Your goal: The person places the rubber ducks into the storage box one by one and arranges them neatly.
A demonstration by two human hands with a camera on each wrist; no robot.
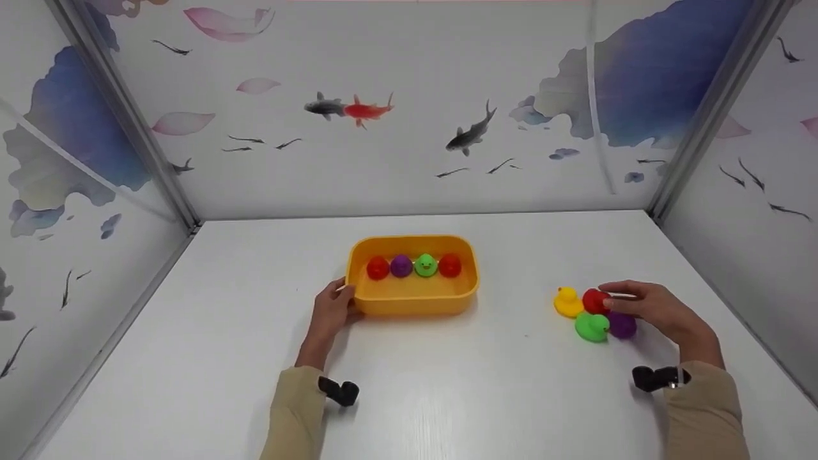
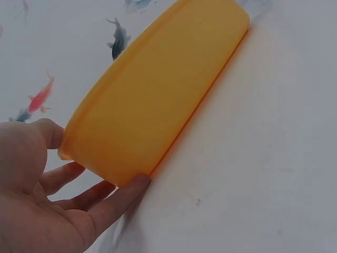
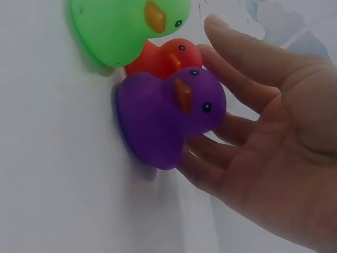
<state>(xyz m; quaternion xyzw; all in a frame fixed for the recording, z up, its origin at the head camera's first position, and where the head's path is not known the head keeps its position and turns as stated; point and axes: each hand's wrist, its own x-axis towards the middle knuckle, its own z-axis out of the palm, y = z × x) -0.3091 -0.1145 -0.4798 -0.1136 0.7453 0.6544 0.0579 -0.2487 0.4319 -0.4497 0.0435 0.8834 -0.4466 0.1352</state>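
A yellow-orange plastic basket [image 1: 415,306] stands mid-table. Several small toy ducks sit in a row inside it: a red duck [image 1: 378,268], a purple duck [image 1: 401,266], a green duck [image 1: 425,265] and another red duck [image 1: 450,265]. My left hand [image 1: 331,312] holds the basket's left end, thumb by the rim and fingers against the wall. On the right, my right hand [image 1: 661,310] reaches over a cluster of ducks. Its parted fingers are beside the cluster's red duck [image 1: 595,301], behind the purple duck [image 3: 158,113]. Whether they touch the red duck is unclear.
Alongside the red and purple ducks lie a yellow duck [image 1: 568,303] and a green duck [image 1: 592,327]. The white table [image 1: 441,383] is bordered by fish-patterned panels [image 1: 409,160] at the back and both sides.
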